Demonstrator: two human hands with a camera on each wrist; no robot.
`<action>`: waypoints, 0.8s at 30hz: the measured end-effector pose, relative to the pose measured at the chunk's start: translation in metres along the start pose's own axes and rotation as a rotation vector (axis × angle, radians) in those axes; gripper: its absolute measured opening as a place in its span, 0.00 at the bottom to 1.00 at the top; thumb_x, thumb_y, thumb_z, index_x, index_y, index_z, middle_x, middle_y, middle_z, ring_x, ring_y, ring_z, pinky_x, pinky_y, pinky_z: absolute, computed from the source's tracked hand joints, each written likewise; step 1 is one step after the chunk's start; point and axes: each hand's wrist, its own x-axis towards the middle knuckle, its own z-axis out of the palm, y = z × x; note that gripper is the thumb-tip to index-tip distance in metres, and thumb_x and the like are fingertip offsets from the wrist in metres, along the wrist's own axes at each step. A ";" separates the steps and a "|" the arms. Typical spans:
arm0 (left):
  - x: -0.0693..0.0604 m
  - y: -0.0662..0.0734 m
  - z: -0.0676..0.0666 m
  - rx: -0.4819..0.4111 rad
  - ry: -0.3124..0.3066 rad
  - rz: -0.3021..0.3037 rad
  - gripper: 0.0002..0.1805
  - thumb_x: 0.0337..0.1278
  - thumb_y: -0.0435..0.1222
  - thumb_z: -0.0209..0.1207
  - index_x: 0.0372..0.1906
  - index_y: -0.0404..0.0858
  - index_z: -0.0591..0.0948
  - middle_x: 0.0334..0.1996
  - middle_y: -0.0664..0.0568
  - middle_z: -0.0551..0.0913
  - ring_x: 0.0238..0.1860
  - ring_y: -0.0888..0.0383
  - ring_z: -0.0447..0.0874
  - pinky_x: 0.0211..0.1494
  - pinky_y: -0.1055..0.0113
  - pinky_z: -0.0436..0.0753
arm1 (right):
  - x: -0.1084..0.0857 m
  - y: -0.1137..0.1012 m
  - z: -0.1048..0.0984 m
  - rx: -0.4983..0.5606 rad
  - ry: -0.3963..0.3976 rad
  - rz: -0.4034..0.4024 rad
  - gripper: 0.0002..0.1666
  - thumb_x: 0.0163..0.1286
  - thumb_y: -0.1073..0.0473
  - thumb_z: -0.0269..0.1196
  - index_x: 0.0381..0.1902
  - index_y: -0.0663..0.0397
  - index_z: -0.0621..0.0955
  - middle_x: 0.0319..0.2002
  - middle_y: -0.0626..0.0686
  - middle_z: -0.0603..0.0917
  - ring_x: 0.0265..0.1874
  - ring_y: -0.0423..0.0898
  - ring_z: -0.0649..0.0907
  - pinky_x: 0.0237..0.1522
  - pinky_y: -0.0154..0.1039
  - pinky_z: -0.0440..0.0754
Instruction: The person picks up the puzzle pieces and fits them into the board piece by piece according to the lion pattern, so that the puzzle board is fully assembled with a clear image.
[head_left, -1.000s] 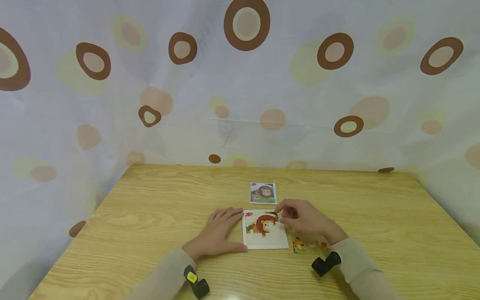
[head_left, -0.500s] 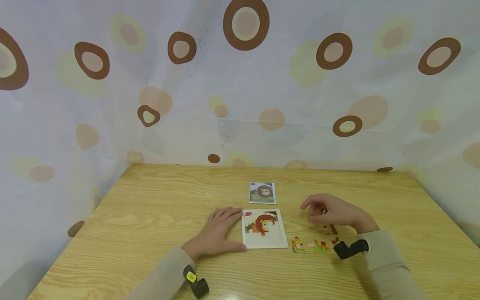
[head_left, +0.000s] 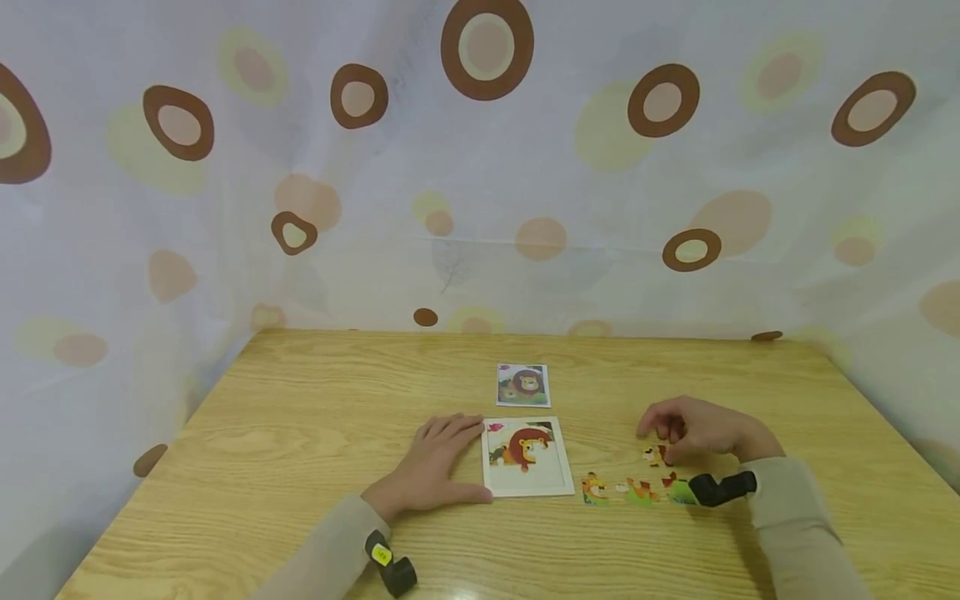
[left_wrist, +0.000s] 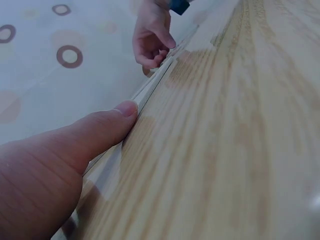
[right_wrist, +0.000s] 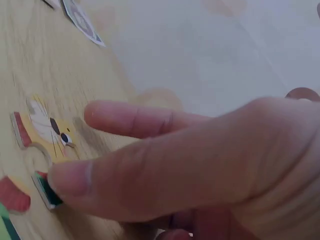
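Observation:
A white puzzle tray (head_left: pixel 531 485) lies flat on the table, its upper left part filled with pieces showing a lion with a reddish-brown mane. Along its left side rests my left hand (head_left: pixel 431 468), fingers spread; the left wrist view shows the thumb (left_wrist: pixel 107 125) against the tray's edge. To the right, my right hand (head_left: pixel 708 429) hovers low over a loose lion-face puzzle piece (head_left: pixel 654 455). In the right wrist view its thumb (right_wrist: pixel 75 177) covers one corner of that piece (right_wrist: pixel 52 130), while the index finger (right_wrist: pixel 127 117) is stretched out beyond it, apart from the thumb.
Several other loose pieces (head_left: pixel 595 490) lie in a row right of the tray, the rightmost partly behind the wrist camera (head_left: pixel 722 488). A picture card (head_left: pixel 523 386) with the lion lies behind the tray. A patterned curtain (head_left: pixel 480 275) closes off the table's back.
My right hand has left the tray's upper right corner and moved right to the lion-face piece among the loose ones. The left hand has stayed at the tray's left side.

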 end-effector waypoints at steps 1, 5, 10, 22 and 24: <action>0.000 0.000 0.000 0.003 -0.002 -0.002 0.51 0.47 0.63 0.63 0.73 0.41 0.63 0.73 0.52 0.60 0.74 0.46 0.52 0.75 0.42 0.47 | 0.000 0.002 0.000 0.007 -0.007 0.007 0.16 0.56 0.77 0.62 0.45 0.72 0.77 0.25 0.71 0.65 0.18 0.46 0.62 0.20 0.35 0.68; 0.001 0.000 0.000 0.010 0.001 -0.008 0.51 0.47 0.63 0.64 0.73 0.41 0.62 0.74 0.52 0.60 0.75 0.47 0.52 0.75 0.43 0.46 | -0.001 0.003 -0.001 -0.020 -0.007 0.033 0.15 0.55 0.76 0.63 0.43 0.71 0.79 0.23 0.68 0.64 0.18 0.41 0.61 0.20 0.34 0.66; 0.002 -0.001 0.000 0.020 0.001 -0.002 0.51 0.47 0.63 0.64 0.73 0.41 0.63 0.74 0.52 0.60 0.74 0.47 0.52 0.75 0.42 0.47 | -0.001 -0.003 -0.001 -0.081 0.014 0.082 0.10 0.54 0.73 0.66 0.37 0.67 0.80 0.22 0.56 0.69 0.20 0.34 0.63 0.20 0.33 0.66; 0.000 -0.001 0.001 0.007 0.006 0.007 0.50 0.47 0.61 0.64 0.72 0.40 0.64 0.73 0.51 0.61 0.74 0.45 0.52 0.74 0.40 0.47 | 0.004 -0.011 0.007 -0.147 0.044 0.218 0.07 0.56 0.73 0.63 0.32 0.63 0.76 0.28 0.50 0.77 0.24 0.36 0.71 0.27 0.31 0.72; 0.000 -0.002 0.002 0.011 0.003 0.004 0.50 0.47 0.62 0.64 0.72 0.40 0.63 0.73 0.51 0.60 0.74 0.46 0.52 0.74 0.41 0.47 | 0.005 -0.011 0.008 -0.164 0.062 0.217 0.08 0.57 0.73 0.62 0.32 0.62 0.75 0.27 0.49 0.76 0.24 0.36 0.71 0.27 0.31 0.71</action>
